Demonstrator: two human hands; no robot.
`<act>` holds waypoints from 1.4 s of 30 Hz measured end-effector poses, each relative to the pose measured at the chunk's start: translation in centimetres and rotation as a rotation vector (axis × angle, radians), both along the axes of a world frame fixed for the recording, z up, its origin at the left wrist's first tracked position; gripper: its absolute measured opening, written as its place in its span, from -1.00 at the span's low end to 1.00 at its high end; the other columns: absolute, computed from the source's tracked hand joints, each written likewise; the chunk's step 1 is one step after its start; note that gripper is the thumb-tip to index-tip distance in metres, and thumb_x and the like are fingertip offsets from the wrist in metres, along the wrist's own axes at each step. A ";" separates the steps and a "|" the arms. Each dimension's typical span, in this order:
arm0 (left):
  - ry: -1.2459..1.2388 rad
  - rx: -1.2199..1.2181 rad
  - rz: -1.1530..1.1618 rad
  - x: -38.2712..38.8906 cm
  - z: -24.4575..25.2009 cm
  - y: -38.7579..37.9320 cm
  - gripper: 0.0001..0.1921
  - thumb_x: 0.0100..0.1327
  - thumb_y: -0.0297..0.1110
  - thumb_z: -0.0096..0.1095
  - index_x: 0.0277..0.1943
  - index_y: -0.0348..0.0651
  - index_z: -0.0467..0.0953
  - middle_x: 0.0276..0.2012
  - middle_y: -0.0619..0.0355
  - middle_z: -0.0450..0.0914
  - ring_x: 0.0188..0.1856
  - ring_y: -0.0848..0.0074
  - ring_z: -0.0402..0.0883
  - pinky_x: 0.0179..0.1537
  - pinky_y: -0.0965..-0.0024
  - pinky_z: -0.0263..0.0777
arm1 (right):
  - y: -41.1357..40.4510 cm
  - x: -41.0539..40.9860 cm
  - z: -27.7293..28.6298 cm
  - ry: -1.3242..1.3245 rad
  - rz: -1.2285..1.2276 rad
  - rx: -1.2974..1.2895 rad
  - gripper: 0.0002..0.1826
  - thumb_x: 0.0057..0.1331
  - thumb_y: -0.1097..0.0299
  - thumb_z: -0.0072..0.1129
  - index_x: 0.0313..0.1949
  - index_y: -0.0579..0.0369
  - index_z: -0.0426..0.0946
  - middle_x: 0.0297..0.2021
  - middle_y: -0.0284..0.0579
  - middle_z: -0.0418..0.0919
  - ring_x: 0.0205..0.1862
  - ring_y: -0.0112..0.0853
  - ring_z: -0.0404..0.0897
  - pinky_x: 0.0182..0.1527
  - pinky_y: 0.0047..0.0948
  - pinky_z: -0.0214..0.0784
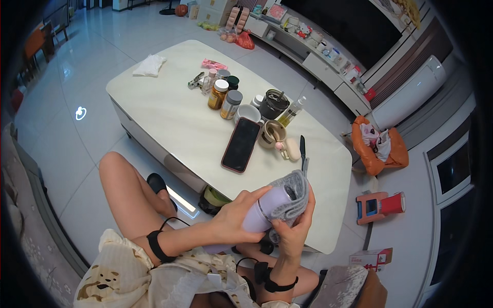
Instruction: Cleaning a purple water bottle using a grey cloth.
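My left hand (235, 213) grips a lavender cylindrical device (269, 204) with a shiny band around its body. A dark opening or grille shows at its upper end. More lavender shows below my left forearm, but whether it belongs to the same device I cannot tell. My right hand (294, 227) holds a folded grey cloth (294, 192) against the device's upper end and right side. Both hands are above the near edge of the white coffee table (185, 142). A smartphone (241, 144) lies face up just beyond them, its screen dark.
Bottles (218, 94), a white bowl (248, 114), a beige mug (272, 134), a black lidded cup (274, 104) and a spray bottle (292, 111) crowd the table's middle. A slim black object (302, 145) lies beyond the cloth. White tissue (150, 65) rests at the far left corner.
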State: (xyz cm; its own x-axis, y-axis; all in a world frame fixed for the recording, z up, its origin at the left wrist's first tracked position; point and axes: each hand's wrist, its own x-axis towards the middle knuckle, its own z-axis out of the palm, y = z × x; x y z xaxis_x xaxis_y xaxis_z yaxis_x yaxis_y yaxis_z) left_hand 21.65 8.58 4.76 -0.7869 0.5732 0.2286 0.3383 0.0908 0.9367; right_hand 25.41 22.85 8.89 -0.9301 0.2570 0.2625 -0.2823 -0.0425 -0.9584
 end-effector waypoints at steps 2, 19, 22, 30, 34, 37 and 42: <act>0.046 -0.027 0.019 -0.1 -0.1 0.3 -0.04 -0.15 -0.20 0.34 0.34 -0.01 -0.03 -0.10 -0.15 0.30 -0.08 0.01 0.43 -0.02 0.18 0.35 | 0.1 -0.1 0.1 -0.013 -0.020 0.041 0.07 -0.11 0.06 0.48 0.26 0.26 0.02 0.14 -0.08 0.25 0.13 -0.37 0.31 0.17 -0.40 0.15; 0.198 -0.086 0.115 -0.2 -1.2 0.0 -0.06 -0.25 -0.27 0.40 0.28 -0.18 0.11 -0.17 -0.14 0.40 -0.11 0.01 0.45 -0.07 0.18 0.38 | -0.5 -0.6 -3.0 0.012 -0.264 -0.163 -0.62 0.25 0.41 0.10 0.03 0.28 0.32 -0.12 -0.19 0.47 -0.09 -0.50 0.42 0.03 -0.50 0.24; 0.257 -0.040 0.131 -1.3 -0.3 -0.9 -0.08 -0.21 -0.34 0.41 0.26 -0.26 0.08 0.08 -0.10 0.36 0.09 0.28 0.41 0.06 0.27 0.30 | 2.9 -2.7 -1.6 0.023 -0.331 -0.202 -0.54 0.27 0.25 0.11 0.07 0.26 0.31 -0.08 -0.18 0.45 -0.03 -0.47 0.39 0.08 -0.51 0.18; 0.024 0.014 0.051 -1.8 -0.1 0.4 -0.10 -0.21 -0.30 0.42 0.23 -0.23 0.06 0.00 0.00 0.35 0.00 0.34 0.43 0.01 0.29 0.32 | 20.8 3.3 -3.7 -0.209 -0.418 0.888 -0.43 0.31 0.11 -0.01 0.16 0.17 0.09 -0.21 -0.23 0.41 -0.18 -0.47 0.37 -0.05 -0.53 0.22; -0.033 0.012 0.065 -1.6 -0.2 -0.8 -0.08 -0.22 -0.28 0.43 0.24 -0.23 0.06 0.01 0.00 0.33 0.02 0.34 0.41 0.02 0.29 0.32 | 24.5 11.2 -3.3 -0.790 -0.483 1.059 -0.62 0.29 0.17 0.03 -0.04 0.20 0.44 -0.17 -0.12 0.54 -0.09 -0.39 0.48 0.01 -0.46 0.26; -0.046 0.027 0.029 -1.8 -0.6 -0.6 -0.08 -0.21 -0.27 0.43 0.24 -0.24 0.06 0.02 -0.01 0.32 0.04 0.34 0.40 0.03 0.29 0.31 | 25.2 17.5 -6.1 -1.293 -0.259 1.027 -0.57 0.32 0.12 -0.05 -0.03 0.25 0.45 -0.10 0.07 0.53 0.00 -0.28 0.48 0.06 -0.40 0.25; -0.046 0.047 0.003 -1.7 -0.4 0.1 -0.08 -0.21 -0.27 0.44 0.24 -0.26 0.05 0.02 -0.01 0.32 0.04 0.34 0.39 0.04 0.30 0.30 | 21.9 20.9 -11.0 -1.487 -0.044 1.025 -0.39 0.29 -0.03 -0.06 0.11 0.27 0.33 0.07 0.20 0.39 0.11 -0.01 0.38 0.15 -0.23 0.19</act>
